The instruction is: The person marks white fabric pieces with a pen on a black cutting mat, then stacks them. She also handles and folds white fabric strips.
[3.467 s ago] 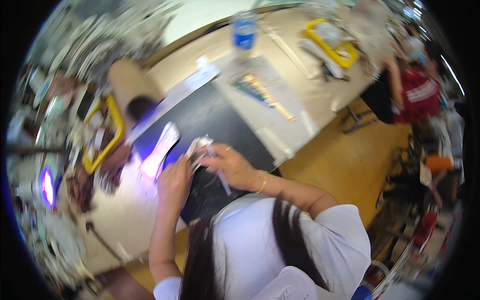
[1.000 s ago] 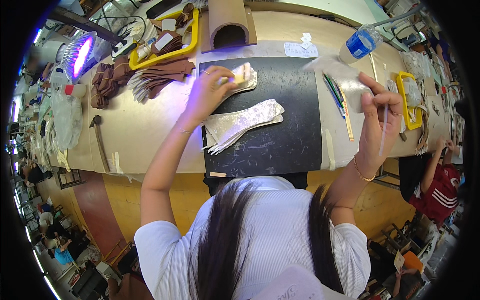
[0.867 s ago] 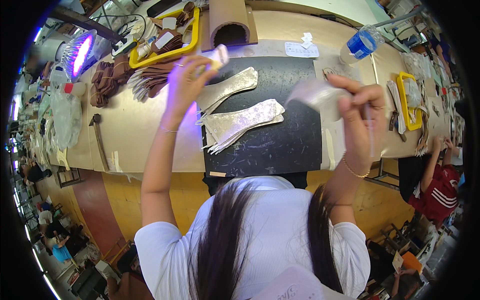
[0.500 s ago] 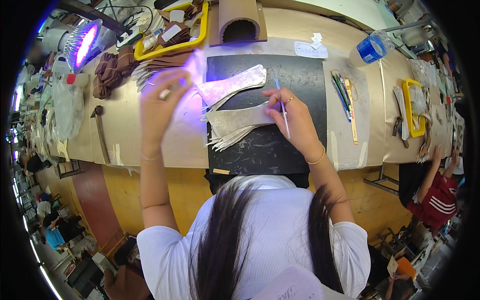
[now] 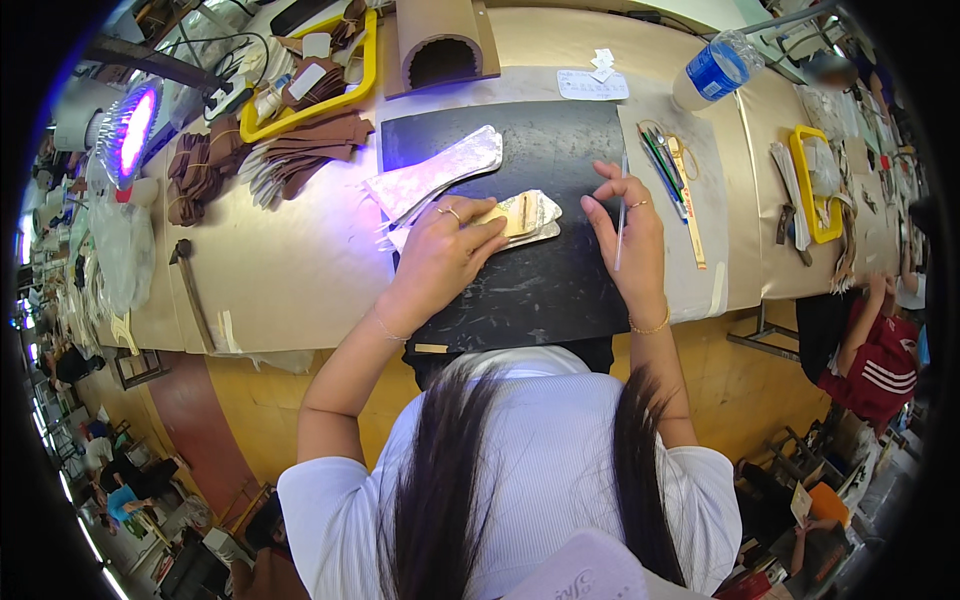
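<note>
My left hand [image 5: 450, 250] is closed over a small pale-yellow flat piece with a slot [image 5: 524, 214], pressing it on a stack of whitish-grey cut pieces [image 5: 547, 222]. Its fingers hide most of that stack. Just beyond lies a second stack of similar flared pieces [image 5: 440, 175], lit violet at its left end. Both rest on a black mat [image 5: 540, 290]. To the right of the stacks, my right hand [image 5: 635, 235] is raised, its fingers curled around a thin silvery pen [image 5: 620, 225]. The pen stands apart from the pieces.
A lamp with violet light [image 5: 132, 130] hangs at the left. Behind are a yellow tray [image 5: 310, 112], brown cut pieces [image 5: 320, 150] and an arched brown block [image 5: 440, 40]. Pens [image 5: 665, 165], a ruler [image 5: 694, 215] and a water bottle [image 5: 715, 72] lie right; a hammer [image 5: 190, 285] lies left.
My left hand has come down from beside the lamp's glow onto the nearer stack with the pale-yellow piece. My right hand has moved off that stack's right end, still holding the pen.
</note>
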A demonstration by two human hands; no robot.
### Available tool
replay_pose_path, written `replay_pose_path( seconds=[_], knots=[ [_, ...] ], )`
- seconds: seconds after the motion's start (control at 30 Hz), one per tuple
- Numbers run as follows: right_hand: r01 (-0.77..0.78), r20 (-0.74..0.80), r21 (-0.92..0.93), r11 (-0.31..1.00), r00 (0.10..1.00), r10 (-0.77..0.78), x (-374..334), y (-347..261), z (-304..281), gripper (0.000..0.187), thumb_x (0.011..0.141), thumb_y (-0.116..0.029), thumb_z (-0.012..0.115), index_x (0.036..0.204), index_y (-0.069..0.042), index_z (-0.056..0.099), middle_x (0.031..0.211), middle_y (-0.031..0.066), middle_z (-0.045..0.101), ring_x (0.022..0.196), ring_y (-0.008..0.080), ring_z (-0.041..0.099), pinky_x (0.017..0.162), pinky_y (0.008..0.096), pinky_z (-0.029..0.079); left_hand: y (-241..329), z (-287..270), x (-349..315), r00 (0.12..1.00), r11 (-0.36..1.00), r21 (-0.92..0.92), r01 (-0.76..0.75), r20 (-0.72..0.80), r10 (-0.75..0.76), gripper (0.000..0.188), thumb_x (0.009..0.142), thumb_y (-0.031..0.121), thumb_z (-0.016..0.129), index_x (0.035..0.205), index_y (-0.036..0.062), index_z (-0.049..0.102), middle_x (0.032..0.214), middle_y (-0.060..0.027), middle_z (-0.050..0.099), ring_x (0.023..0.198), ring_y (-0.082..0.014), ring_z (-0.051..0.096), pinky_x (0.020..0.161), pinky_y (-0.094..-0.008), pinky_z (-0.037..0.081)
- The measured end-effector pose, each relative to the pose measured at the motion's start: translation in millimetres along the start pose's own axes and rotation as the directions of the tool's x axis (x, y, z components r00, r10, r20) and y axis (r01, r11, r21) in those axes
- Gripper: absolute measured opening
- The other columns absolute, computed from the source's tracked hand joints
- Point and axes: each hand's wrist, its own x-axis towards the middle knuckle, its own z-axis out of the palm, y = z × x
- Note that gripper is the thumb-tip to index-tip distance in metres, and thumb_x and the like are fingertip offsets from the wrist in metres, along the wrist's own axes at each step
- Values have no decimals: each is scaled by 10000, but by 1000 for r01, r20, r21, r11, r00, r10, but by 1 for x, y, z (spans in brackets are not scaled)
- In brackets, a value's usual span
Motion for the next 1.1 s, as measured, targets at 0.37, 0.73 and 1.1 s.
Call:
replay_pose_path(
  seconds=[0.37,0.73,1.1],
  knots=[
    [-5,3,33,999,1000,5,-5,-3,1,129,908,-46,688,993,-27,592,1208,173,686,1179,347,627,1008,409,473,0,3,0,1000,999,29,-25,-1,25,193,817,167,789,976,60,777,1108,-90,721,987,-271,643,872,-384,519],
    [-69,90,185,980,995,53,-7,-23,11,218,1027,-163,571,1070,12,693,1007,152,690,892,269,664,783,341,512,1,6,0,994,987,123,-106,-13,109,206,796,155,804,983,73,771,1108,-69,721,940,-266,642,839,-394,518],
    [121,111,-99,988,988,-109,3,-27,38,127,938,-161,673,910,-38,673,851,107,680,726,305,671,643,367,527,0,7,-2,986,959,230,-166,30,164,220,840,178,730,1036,79,729,1183,-103,696,906,-247,599,800,-374,470]
  ],
)
